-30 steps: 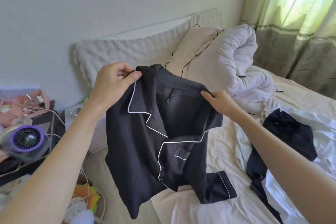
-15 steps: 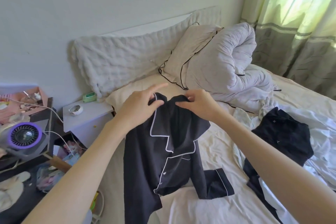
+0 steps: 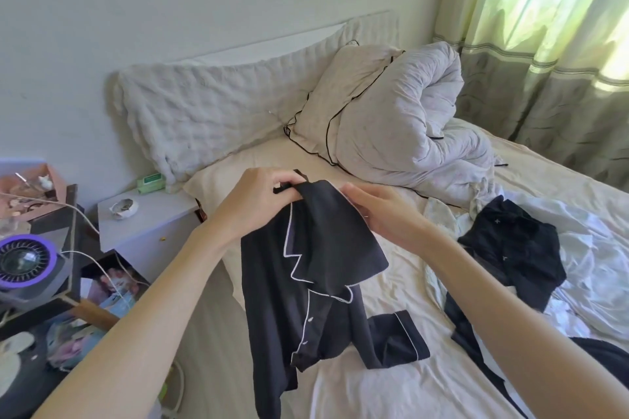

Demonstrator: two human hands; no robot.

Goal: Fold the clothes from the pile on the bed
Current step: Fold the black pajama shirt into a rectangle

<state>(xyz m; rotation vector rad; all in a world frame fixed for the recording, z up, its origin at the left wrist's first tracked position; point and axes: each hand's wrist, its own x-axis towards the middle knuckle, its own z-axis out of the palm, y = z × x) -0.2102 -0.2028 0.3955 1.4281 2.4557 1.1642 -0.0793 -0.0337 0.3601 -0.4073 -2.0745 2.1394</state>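
A dark navy pyjama shirt [image 3: 313, 286] with white piping hangs in front of me above the bed [image 3: 384, 384]. My left hand [image 3: 258, 204] pinches its collar at the top. My right hand [image 3: 381, 214] grips the folded shoulder edge right beside it, so both shoulders are held together. The shirt's lower part and one cuffed sleeve [image 3: 398, 340] rest on the sheet. To the right lies the pile: another dark garment [image 3: 514, 248] on crumpled white clothes [image 3: 595, 269].
A rolled duvet [image 3: 408, 116] and pillows [image 3: 211, 119] fill the head of the bed. On the left stand a white bedside table [image 3: 143, 224] and a dark shelf with a purple fan [image 3: 23, 265] and cables. Green curtains [image 3: 551, 44] hang at the right.
My hands have come together, bringing the shirt's two shoulders side by side, and have lowered it toward the bed. The shirt now hangs folded lengthwise instead of spread open.
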